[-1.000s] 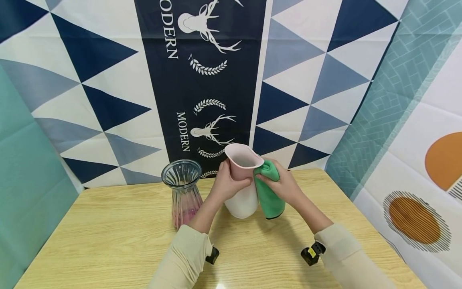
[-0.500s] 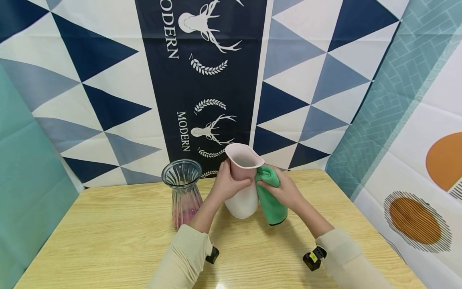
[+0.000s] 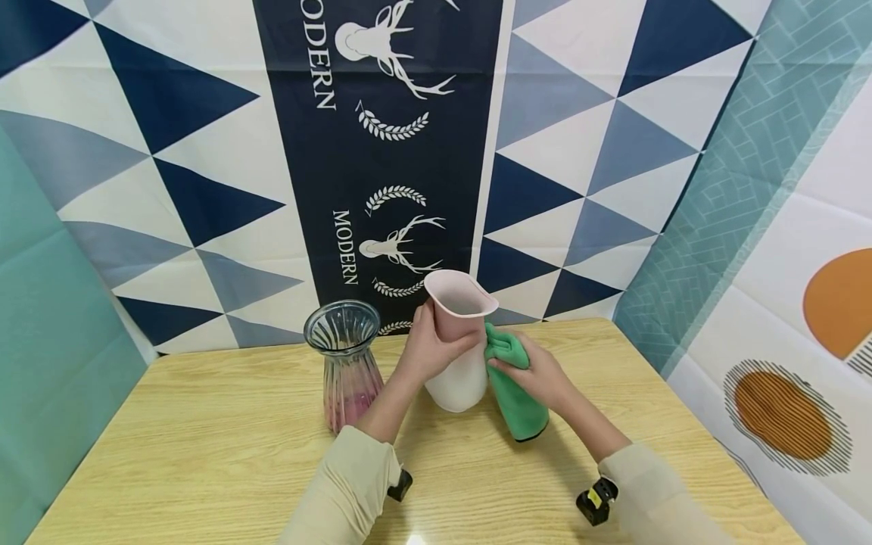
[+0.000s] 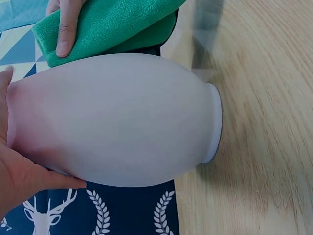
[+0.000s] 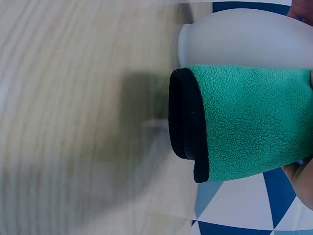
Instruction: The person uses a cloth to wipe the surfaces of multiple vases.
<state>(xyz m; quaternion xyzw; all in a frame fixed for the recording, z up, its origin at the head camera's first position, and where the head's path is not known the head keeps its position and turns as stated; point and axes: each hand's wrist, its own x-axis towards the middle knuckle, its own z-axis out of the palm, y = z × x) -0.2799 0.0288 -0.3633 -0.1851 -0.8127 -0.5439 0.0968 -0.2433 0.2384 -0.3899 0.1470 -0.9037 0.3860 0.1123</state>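
Note:
A vase, pink at the neck and white below, stands on the wooden table. My left hand grips its neck, thumb across the front and fingers round the left side. My right hand pinches a folded green cloth with a black edge, held along the vase's right side. In the left wrist view the cloth lies against or just beside the vase body. The right wrist view shows the cloth covering part of the vase.
A ribbed glass vase, bluish at the rim and pink at the base, stands just left of my left forearm. Behind the table hangs a patterned wall covering. Teal and white sheets flank both sides.
My right hand has slid slightly down and to the right along the vase, and the cloth's lower end has swung down and right. The left hand and the vase hold almost still.

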